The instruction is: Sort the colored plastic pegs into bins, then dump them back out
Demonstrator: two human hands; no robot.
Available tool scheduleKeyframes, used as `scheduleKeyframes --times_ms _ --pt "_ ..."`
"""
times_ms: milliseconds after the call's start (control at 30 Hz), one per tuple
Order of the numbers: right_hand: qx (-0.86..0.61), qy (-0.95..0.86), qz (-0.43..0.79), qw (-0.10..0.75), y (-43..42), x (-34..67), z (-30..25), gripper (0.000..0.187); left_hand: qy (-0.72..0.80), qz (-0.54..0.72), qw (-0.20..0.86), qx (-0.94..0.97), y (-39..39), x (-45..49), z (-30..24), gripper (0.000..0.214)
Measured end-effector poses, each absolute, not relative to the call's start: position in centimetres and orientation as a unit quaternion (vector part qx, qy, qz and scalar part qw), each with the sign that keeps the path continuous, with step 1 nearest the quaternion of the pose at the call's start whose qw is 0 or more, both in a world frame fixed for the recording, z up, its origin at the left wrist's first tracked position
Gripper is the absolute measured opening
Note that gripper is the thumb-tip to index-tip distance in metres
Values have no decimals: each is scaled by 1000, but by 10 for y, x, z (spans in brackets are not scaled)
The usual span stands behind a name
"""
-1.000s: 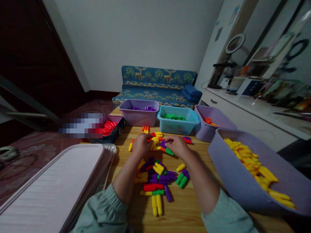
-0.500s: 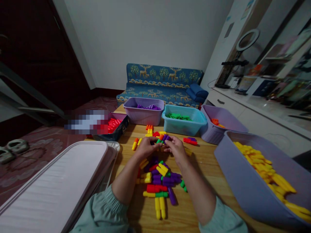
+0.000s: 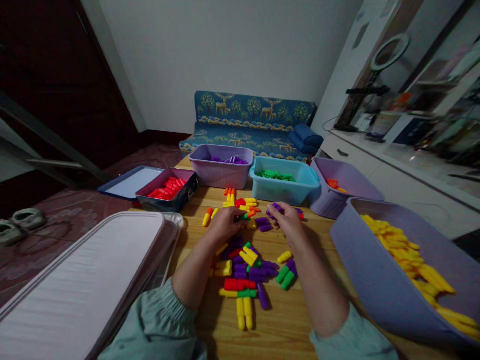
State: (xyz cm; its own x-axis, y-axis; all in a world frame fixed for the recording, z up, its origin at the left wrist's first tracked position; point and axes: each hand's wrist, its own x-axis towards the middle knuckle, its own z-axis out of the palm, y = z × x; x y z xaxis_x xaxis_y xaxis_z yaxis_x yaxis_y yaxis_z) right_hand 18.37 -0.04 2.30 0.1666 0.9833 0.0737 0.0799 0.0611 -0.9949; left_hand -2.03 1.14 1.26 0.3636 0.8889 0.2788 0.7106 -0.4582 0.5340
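My left hand [image 3: 226, 225] is closed around a green and orange bullet-shaped building block [image 3: 245, 216], its fingers partly hiding it. To the right, my right hand [image 3: 288, 221] pinches a purple building block [image 3: 276, 206]. A pair of purple blocks [image 3: 264, 224] lies on the wooden table [image 3: 300, 320] between the hands. Below them spreads a pile of joined purple, red, yellow and green blocks [image 3: 257, 272]. Beside my right forearm are a green and purple group [image 3: 287, 276] and a loose yellow block [image 3: 284, 257]. Small yellow and orange pieces [image 3: 230, 196] lie beyond my left hand.
At the back stand a purple bin [image 3: 221, 175], a turquoise bin [image 3: 285, 190] of green blocks and another purple bin [image 3: 326, 200]. A large bin [image 3: 360, 260] of yellow blocks is on the right. Left are a tin [image 3: 165, 204] of red blocks and a white lid [image 3: 90, 280].
My hands have moved apart, the right one going rightward with a purple block. Before, both fingered a purple, green and orange cluster together. The view has shifted slightly.
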Motion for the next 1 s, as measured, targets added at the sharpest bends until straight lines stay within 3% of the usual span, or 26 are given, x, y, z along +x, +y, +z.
scheduleKeyframes --times_ms 133,267,367,600,867,1000 --pt "-583 -538 405 455 4 180 8 34 503 313 144 793 12 -20 10 43" --pt "-644 -585 243 430 9 188 3 14 540 330 156 758 14 -22 9 33" --pt "-658 -631 156 382 9 192 6 15 565 305 151 751 15 -26 9 27" --pt "-618 -696 190 313 -5 180 26 12 596 223 124 762 13 -33 22 22" --pt "-524 -812 206 155 -36 133 36 37 631 199 104 742 9 -31 26 28" --pt "-520 -823 185 138 -36 127 26 42 630 187 95 748 9 -32 21 35"
